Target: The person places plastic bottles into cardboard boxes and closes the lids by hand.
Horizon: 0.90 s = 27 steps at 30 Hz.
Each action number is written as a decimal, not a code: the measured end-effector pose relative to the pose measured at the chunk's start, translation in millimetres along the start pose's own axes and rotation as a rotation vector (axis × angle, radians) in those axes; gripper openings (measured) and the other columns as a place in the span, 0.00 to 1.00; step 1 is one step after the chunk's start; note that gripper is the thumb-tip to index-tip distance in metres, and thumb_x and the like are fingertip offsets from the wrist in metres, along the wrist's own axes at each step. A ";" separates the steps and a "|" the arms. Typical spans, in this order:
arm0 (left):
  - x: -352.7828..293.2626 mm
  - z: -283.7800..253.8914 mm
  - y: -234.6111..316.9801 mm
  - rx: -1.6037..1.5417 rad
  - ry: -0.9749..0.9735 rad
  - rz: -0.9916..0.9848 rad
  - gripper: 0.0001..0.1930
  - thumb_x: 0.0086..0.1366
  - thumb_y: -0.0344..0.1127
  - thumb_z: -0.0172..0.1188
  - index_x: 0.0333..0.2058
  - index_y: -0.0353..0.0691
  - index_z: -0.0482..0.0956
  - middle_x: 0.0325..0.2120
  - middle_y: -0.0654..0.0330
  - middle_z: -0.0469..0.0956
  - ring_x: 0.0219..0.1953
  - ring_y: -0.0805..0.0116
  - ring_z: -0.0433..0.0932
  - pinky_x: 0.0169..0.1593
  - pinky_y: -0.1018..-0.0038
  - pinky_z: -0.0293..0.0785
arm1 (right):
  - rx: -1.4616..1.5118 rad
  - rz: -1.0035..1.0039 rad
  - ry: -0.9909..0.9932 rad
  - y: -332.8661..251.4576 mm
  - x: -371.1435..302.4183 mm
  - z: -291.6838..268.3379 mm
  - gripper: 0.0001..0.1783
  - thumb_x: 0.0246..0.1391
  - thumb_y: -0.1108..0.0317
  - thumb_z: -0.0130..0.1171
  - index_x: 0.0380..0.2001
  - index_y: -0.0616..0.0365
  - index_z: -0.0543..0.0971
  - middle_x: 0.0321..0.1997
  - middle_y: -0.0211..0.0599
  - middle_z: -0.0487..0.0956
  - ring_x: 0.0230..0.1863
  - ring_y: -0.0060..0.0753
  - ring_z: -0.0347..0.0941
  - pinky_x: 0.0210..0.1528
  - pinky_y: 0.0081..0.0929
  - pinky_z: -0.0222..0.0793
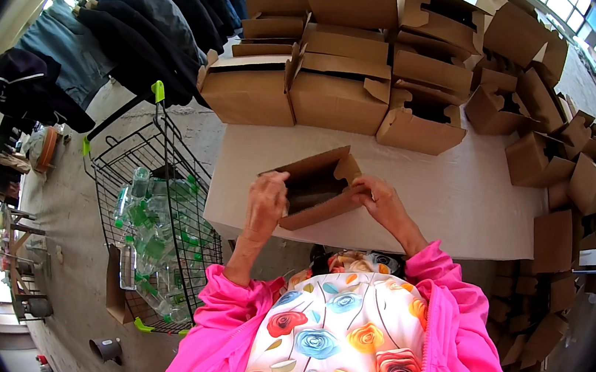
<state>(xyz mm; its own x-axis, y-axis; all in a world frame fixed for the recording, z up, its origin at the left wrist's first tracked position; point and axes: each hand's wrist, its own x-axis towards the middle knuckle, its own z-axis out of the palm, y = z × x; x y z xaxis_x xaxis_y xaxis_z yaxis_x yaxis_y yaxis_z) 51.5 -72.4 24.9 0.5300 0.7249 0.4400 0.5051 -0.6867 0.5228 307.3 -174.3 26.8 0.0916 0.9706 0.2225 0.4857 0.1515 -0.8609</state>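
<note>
A small brown cardboard box (320,215) sits tilted near the front edge of the white-covered table (431,195), its open top showing a dark inside. At its left end my left hand (266,201) is closed on the cardboard, fingers curled over the edge. My right hand (384,202) pinches the flap at the box's right end, thumb and fingers together. Whether anything lies inside the box is too dark to tell.
Rows of open cardboard boxes (338,102) stand along the table's far side, with more boxes (539,160) piled at the right. A wire shopping cart (162,140) holds clear plastic bottles (156,247) at my left. Dark clothes (146,26) hang behind it.
</note>
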 end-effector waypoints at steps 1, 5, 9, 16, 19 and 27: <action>0.8 -3.8 3.7 -0.031 0.100 -0.062 0.22 0.49 0.28 0.60 0.45 0.38 0.71 0.41 0.53 0.71 0.47 0.54 0.69 0.52 0.63 0.62 | 0.062 0.053 0.006 -3.0 2.5 -0.5 0.17 0.42 0.77 0.61 0.39 0.57 0.73 0.31 0.38 0.77 0.35 0.42 0.74 0.40 0.32 0.68; 10.3 -14.0 15.9 -0.039 0.388 -0.207 0.20 0.51 0.24 0.58 0.46 0.39 0.72 0.40 0.55 0.72 0.44 0.58 0.71 0.50 0.67 0.65 | -0.024 0.137 0.053 1.5 10.6 3.0 0.24 0.39 0.75 0.64 0.43 0.57 0.70 0.35 0.39 0.75 0.38 0.40 0.72 0.42 0.30 0.68; -2.4 -4.9 -20.9 -0.430 0.102 -0.435 0.17 0.54 0.27 0.57 0.45 0.35 0.72 0.44 0.55 0.69 0.44 0.61 0.72 0.51 0.67 0.65 | -0.177 0.082 0.138 18.3 15.0 16.5 0.28 0.38 0.73 0.65 0.46 0.58 0.69 0.43 0.41 0.70 0.43 0.39 0.68 0.44 0.31 0.67; -14.4 1.2 -3.7 -0.720 -0.015 -0.520 0.09 0.59 0.34 0.57 0.35 0.36 0.79 0.46 0.57 0.68 0.48 0.64 0.69 0.51 0.71 0.65 | 0.071 0.450 0.060 55.9 10.7 19.8 0.40 0.37 0.59 0.68 0.53 0.63 0.64 0.50 0.45 0.68 0.49 0.41 0.66 0.51 0.29 0.63; -28.6 30.0 -23.3 -0.394 0.119 -0.450 0.17 0.58 0.37 0.58 0.45 0.36 0.72 0.50 0.54 0.63 0.50 0.64 0.67 0.50 0.73 0.66 | 0.362 0.620 -0.112 54.1 8.9 16.6 0.41 0.45 0.47 0.61 0.57 0.60 0.61 0.57 0.44 0.62 0.56 0.38 0.60 0.53 0.32 0.62; -49.2 73.0 -17.1 -0.672 0.326 -0.849 0.33 0.58 0.39 0.57 0.58 0.33 0.53 0.53 0.48 0.61 0.53 0.59 0.64 0.56 0.69 0.60 | 0.872 0.780 -0.194 52.5 -5.1 19.2 0.42 0.51 0.33 0.43 0.61 0.49 0.58 0.61 0.36 0.60 0.62 0.39 0.53 0.59 0.54 0.49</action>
<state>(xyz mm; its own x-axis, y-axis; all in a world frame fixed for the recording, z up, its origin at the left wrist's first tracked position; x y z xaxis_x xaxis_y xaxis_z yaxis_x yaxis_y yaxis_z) 66.5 -100.4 -59.0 -0.0625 0.9900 -0.1262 0.0968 0.1318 0.9865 315.7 -167.7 -28.3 -0.0690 0.8582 -0.5087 -0.4061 -0.4899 -0.7714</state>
